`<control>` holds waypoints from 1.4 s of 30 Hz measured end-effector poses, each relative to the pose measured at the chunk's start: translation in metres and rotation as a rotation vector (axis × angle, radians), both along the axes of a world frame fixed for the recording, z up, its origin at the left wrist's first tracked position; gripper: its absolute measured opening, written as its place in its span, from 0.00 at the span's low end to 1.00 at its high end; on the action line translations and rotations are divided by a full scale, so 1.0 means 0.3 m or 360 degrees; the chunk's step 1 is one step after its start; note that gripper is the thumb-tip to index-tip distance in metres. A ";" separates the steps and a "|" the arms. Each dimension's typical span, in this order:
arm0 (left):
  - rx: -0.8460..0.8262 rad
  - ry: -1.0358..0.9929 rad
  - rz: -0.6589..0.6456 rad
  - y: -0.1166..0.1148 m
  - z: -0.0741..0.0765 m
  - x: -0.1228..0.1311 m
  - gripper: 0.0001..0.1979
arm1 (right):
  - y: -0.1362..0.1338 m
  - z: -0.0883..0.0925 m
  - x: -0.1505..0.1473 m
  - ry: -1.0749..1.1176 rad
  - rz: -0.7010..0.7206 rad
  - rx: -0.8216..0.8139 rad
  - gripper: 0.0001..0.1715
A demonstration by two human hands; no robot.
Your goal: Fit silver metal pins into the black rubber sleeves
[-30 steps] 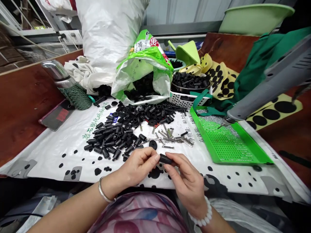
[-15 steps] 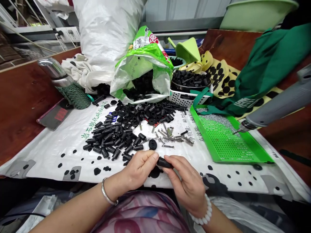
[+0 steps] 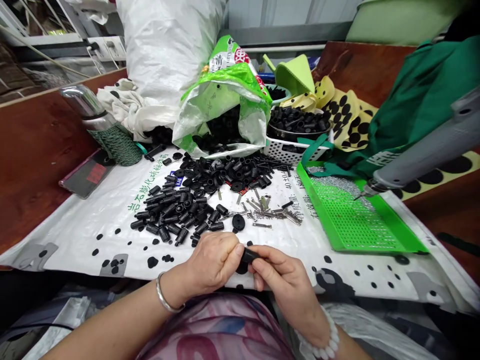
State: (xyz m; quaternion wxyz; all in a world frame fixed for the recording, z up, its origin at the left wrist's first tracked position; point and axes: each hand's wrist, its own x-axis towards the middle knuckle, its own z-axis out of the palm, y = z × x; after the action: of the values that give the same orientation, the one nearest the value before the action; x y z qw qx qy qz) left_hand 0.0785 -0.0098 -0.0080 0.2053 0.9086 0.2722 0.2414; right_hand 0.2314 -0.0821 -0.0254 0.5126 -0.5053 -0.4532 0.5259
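My left hand (image 3: 214,260) and my right hand (image 3: 283,277) meet at the near edge of the table, both pinching one small black cylindrical part (image 3: 249,255) between their fingertips. Just beyond the hands lies a big heap of similar black tube parts (image 3: 187,200) on a white printed sheet (image 3: 90,220). A scatter of small metal clips (image 3: 268,212) and a round black disc (image 3: 238,222) lie right of the heap. A silver bracelet is on my left wrist, a white bead bracelet on my right.
A green perforated tray (image 3: 356,220) sits at the right, with a grey electric screwdriver (image 3: 420,157) hanging over it. Behind are a green bag of black parts (image 3: 225,110), a white basket (image 3: 296,147), a steel flask (image 3: 101,130), a phone (image 3: 88,175) and yellow sticker sheets (image 3: 345,115).
Both hands drew back toward my body and closed in tighter around the black part. The hanging screwdriver swung to the right across the tray.
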 end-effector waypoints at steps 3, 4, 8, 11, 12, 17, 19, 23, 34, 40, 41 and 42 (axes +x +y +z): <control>-0.0207 -0.0019 0.0042 -0.005 -0.002 0.003 0.15 | -0.004 -0.005 -0.002 -0.0149 -0.0081 0.0188 0.11; -0.0291 -0.0041 0.0060 -0.007 -0.003 0.006 0.15 | -0.005 -0.007 -0.001 -0.0232 -0.0106 0.0286 0.11; -0.0639 -0.0162 0.0179 -0.015 -0.001 0.015 0.17 | -0.001 -0.006 0.006 -0.0656 -0.0160 0.0682 0.14; -0.0856 -0.0213 0.0241 -0.017 0.008 0.021 0.19 | 0.008 -0.001 0.013 -0.0903 -0.0169 0.0882 0.17; -0.0903 -0.0216 0.0248 -0.017 0.011 0.022 0.20 | 0.010 -0.001 0.015 -0.0958 -0.0167 0.0930 0.17; -0.1057 -0.0249 0.0313 -0.015 0.013 0.030 0.20 | 0.019 -0.006 0.027 -0.1204 -0.0145 0.1108 0.22; -0.1194 -0.0277 0.0336 -0.011 0.009 0.032 0.21 | 0.023 -0.009 0.034 -0.1303 -0.0117 0.1154 0.22; -0.1479 -0.0327 0.0314 0.000 0.004 0.028 0.21 | 0.034 -0.014 0.049 -0.1420 -0.0063 0.1339 0.26; -0.0716 -0.0256 0.0261 0.040 0.036 0.025 0.18 | 0.076 0.023 -0.006 -0.0736 -0.0318 0.0814 0.14; -0.0109 -0.0045 0.0158 0.046 0.012 0.002 0.15 | 0.082 0.023 -0.011 0.0023 -0.0112 0.0075 0.11; -0.0056 -0.0029 0.0142 0.046 0.010 0.000 0.15 | 0.085 0.023 -0.010 0.0092 -0.0078 0.0018 0.11; -0.0022 -0.0021 0.0129 0.047 0.009 -0.002 0.15 | 0.089 0.024 -0.009 0.0138 -0.0046 -0.0012 0.11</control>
State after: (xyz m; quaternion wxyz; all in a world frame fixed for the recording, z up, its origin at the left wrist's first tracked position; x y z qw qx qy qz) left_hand 0.0778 0.0044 -0.0053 0.2034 0.8937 0.3092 0.2535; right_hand 0.2288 -0.0554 -0.0183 0.5374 -0.4906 -0.4212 0.5414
